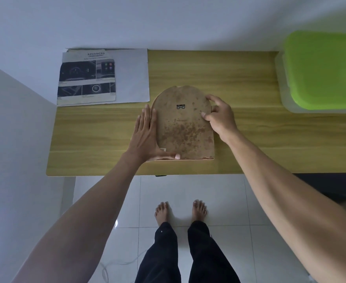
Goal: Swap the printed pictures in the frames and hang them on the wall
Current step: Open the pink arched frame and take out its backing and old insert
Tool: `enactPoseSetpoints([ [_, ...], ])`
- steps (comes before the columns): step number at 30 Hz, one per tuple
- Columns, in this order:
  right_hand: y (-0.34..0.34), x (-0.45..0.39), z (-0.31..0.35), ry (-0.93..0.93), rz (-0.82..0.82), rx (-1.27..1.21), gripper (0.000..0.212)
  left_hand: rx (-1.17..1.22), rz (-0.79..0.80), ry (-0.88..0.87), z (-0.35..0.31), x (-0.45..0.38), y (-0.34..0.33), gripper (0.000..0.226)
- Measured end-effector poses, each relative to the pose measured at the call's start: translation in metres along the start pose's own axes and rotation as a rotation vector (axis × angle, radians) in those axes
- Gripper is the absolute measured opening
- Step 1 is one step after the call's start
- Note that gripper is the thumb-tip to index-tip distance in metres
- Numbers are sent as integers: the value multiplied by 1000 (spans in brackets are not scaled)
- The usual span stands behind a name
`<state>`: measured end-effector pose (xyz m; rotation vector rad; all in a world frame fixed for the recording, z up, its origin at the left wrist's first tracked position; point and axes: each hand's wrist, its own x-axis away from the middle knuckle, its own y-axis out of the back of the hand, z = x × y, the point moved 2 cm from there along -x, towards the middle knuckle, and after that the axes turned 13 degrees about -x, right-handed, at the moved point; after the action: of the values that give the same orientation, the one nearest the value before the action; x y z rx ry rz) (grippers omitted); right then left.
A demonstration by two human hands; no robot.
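My left hand [147, 135] lies flat against the left edge of the frame [183, 123], fingers straight and together, pointing away from me; the thumb reaches across the lower left corner and presses on the backing near a small label [163, 149]. My right hand [221, 117] sits at the frame's upper right edge, fingers bent over the rim — fingertips touching the backing board, thumb on the outer side, so it grips the edge.

The frame lies face down on the wooden table [249, 139], near the front edge and roughly central. It is arch-shaped: rounded at the far end, straight at the near end. The backing is brown board, heavily spotted with darker stains, most dense in the lower half. A small metal hanger [181, 107] is set in the upper middle of the backing.

At the table's far left corner lies a printed picture [87, 77], face up, arch-shaped, showing car interior panels under the heading "ADVANCED". It rests on a larger white sheet [132, 76]. The two are well apart from the frame — no contact.

At the far right stands a clear plastic box with a green lid [323, 70], partly out of view.

Below the table edge: white floor tiles [229, 201], my bare feet [180, 211], dark trousers.
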<state>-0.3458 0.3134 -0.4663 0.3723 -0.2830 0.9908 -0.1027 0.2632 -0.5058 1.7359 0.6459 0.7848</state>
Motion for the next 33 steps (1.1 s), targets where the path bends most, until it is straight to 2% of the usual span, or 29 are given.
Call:
enactPoseSetpoints([
  [2, -1, 1, 3, -22, 16, -114, 66, 120, 12, 3, 0, -1, 7, 157],
  [5, 2, 0, 6, -24, 31, -229, 66, 332, 1, 96, -2, -5, 24, 140],
  [14, 37, 3, 39, 40, -34, -311, 61, 531, -167, 230, -34, -38, 71, 95],
  [19, 79, 9, 39, 128, -144, -240, 62, 646, -166, 266, -83, -57, 76, 92],
  [26, 142, 16, 8, 68, -278, -102, 53, 857, -96, 346, -155, -75, 45, 83],
  [33, 171, 8, -32, 14, -291, -15, 58, 782, -44, 386, -184, -80, 13, 77],
])
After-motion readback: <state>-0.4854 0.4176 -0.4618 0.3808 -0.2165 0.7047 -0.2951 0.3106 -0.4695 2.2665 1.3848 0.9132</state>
